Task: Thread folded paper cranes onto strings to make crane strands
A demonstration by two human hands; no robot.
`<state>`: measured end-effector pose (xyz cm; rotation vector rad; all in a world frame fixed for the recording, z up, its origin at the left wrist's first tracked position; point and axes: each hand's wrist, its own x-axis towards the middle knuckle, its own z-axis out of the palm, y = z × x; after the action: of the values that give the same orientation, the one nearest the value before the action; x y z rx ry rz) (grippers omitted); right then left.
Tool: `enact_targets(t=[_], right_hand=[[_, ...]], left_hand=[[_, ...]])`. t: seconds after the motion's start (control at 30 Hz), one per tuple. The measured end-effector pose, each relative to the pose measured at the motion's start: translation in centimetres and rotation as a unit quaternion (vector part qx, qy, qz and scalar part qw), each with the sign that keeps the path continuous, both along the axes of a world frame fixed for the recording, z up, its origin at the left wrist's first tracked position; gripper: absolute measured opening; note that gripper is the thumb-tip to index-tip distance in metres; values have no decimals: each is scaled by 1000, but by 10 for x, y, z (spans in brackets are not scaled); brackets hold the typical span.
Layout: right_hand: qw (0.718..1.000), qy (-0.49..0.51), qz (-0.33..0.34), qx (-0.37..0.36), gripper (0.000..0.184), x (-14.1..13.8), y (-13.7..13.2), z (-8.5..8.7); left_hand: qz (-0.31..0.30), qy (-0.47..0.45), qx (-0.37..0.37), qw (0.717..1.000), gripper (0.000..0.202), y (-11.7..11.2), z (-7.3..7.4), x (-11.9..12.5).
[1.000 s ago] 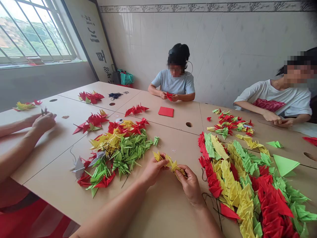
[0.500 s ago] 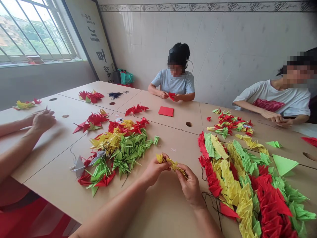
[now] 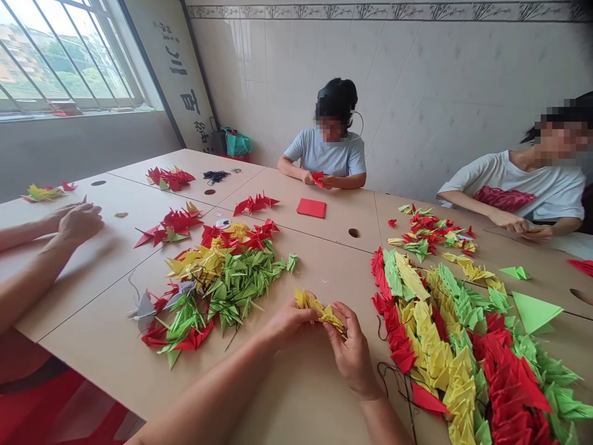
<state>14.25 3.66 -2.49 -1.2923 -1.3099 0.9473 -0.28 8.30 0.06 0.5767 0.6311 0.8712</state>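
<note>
My left hand [image 3: 288, 322] and my right hand [image 3: 353, 352] both pinch a short string of yellow paper cranes [image 3: 319, 307] just above the tan table [image 3: 296, 395]. The left fingers close on its near-left end, the right fingers on its right end. A heap of green, yellow and red paper cranes [image 3: 217, 278] lies to the left of my hands. A long dense band of strung cranes [image 3: 463, 346] in red, yellow and green lies to the right, with a dark cord [image 3: 393, 377] trailing from it near my right wrist.
A person in a blue shirt [image 3: 328, 154] folds red paper across the table, by a red paper stack [image 3: 311, 208]. A person in white [image 3: 523, 185] sits at the right. Another person's hands [image 3: 76, 222] work at the left. Smaller crane piles [image 3: 173, 225] and table holes [image 3: 354, 233] dot the surface.
My hands have drawn slightly closer together on the yellow crane string and shifted a little lower. The person at the left lowered their hands.
</note>
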Motion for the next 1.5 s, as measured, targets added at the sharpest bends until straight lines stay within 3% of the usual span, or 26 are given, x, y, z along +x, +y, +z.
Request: enact_targets(t=[0.3, 0.57, 0.8, 1.03, 1.5], right_hand=[[998, -3, 62, -3, 52, 0, -2, 7], [1000, 12, -5, -17, 45, -2, -3, 7], [1000, 12, -7, -22, 43, -3, -2, 10], [999, -28, -14, -17, 36, 0, 1, 7], [998, 29, 13, -59, 41, 1, 2, 6]], left_hand=[[-13, 65, 37, 997, 27, 2, 1, -2], [30, 30, 17, 999, 31, 2, 1, -1], [37, 12, 17, 999, 31, 2, -3, -1], [39, 32, -2, 999, 40, 1, 2, -2], [15, 8, -63, 998, 36, 1, 0, -1]])
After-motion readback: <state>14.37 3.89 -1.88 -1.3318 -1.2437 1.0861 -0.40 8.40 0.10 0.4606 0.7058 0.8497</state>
